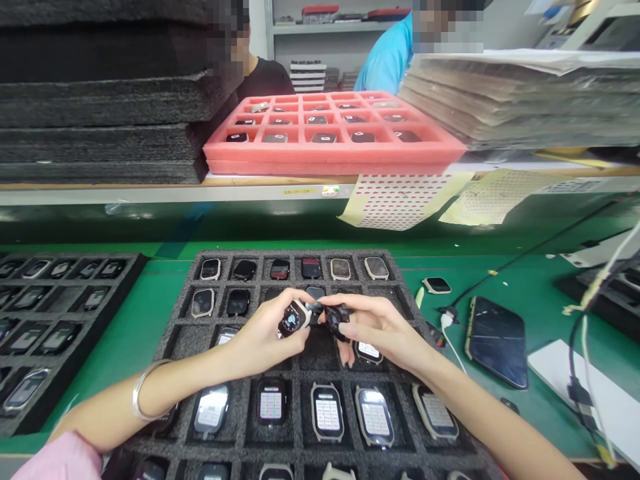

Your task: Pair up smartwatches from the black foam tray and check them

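Observation:
My left hand [263, 337] is closed on a smartwatch case [293, 319] with a pale frame and a lit round dial on its dark screen. My right hand [385, 327] grips a black smartwatch case [336, 321], its screen turned toward the left. The two watches are close together, and the fingertips of both hands nearly meet over a black foam tray [320, 357]. Strapless watch cases lie in the tray's compartments; several, such as this pale-framed watch [327, 411], show lit white grids. Fingers hide part of both held watches.
Another black tray of watches [135, 280] lies at the left. To the right are a small watch [437, 285], a phone [497, 341] and cables [453, 343]. A pink foam tray [330, 163] stands on the shelf between stacked foam [95, 107] and clear trays [525, 100]. Two people are behind.

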Tool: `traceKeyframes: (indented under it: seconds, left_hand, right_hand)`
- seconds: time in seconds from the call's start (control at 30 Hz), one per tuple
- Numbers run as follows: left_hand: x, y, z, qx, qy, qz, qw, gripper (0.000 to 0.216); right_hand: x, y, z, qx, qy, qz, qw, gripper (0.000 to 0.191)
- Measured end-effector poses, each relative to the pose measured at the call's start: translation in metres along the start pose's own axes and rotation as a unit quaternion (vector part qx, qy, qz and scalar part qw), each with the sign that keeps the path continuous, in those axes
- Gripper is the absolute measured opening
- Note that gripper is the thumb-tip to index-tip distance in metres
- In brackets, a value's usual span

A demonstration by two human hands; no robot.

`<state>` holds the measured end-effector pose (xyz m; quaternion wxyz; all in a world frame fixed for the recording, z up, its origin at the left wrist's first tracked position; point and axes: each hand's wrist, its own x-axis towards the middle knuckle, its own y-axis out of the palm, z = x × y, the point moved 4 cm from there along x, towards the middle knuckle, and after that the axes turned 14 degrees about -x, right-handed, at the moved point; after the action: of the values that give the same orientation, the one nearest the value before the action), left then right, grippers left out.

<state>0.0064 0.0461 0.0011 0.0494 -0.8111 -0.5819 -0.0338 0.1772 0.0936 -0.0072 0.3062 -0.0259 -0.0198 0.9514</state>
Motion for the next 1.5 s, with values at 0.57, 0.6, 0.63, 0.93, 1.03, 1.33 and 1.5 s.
traceKeyframes:
  seconds: [0.57,0.6,0.63,0.93,1.03,1.33,1.5]
  left_hand:
    - [-0.002,-0.001,-0.008,0.052,0.008,-0.016,0.998,0.035]
    - [-0.002,-0.001,-0.009,0.054,0.011,-0.016,0.998,0.034]
    - [-0.002,-0.001,-0.010,0.057,0.015,-0.015,0.998,0.034]
    - [-0.002,-0.001,-0.010,0.059,0.027,-0.009,0.998,0.037]
    - [0.000,-0.002,-0.008,0.058,0.016,-0.015,0.998,0.034]
    - [-0.001,-0.005,-0.009,0.056,0.012,-0.010,0.998,0.033]
    - [0.000,-0.008,-0.007,0.060,0.006,-0.028,0.998,0.033]
  right_hand:
    - [-0.001,0.000,0.003,-0.020,-0.001,-0.003,1.000,0.040]
    - [-0.001,0.000,0.004,-0.020,-0.003,-0.007,1.000,0.040]
    - [-0.001,-0.001,0.004,-0.019,-0.005,-0.011,1.000,0.040]
    - [-0.001,0.000,0.003,-0.031,0.001,-0.032,0.999,0.045]
    - [-0.001,0.000,0.003,-0.024,0.009,-0.035,0.999,0.045]
    - [-0.002,0.000,0.005,-0.031,0.013,-0.038,0.999,0.045]
    - [-0.002,-0.001,0.006,-0.043,0.010,-0.056,0.997,0.044]
